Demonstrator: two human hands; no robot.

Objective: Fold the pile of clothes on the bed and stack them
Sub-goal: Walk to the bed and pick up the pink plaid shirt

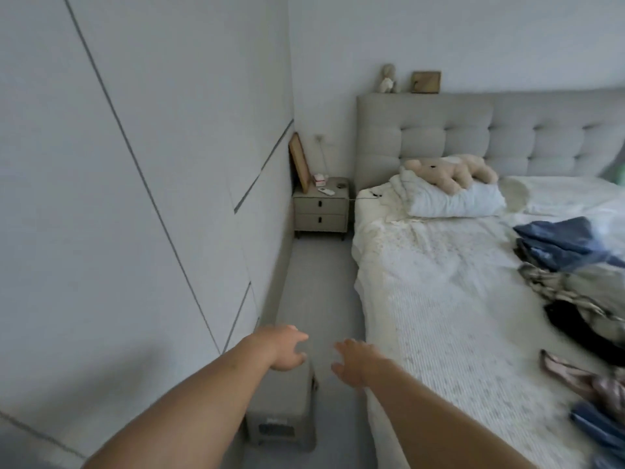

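The fingers of the left hand (282,348) and right hand (355,362) are spread, holding nothing, beside the bed (439,299), well apart from the clothes (575,265) at its right edge.

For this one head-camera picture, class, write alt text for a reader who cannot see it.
Both arms reach forward, left hand and right hand open and empty over the floor beside a bed. Unfolded clothes lie heaped at the bed's right edge; a plush toy rests on the pillow.
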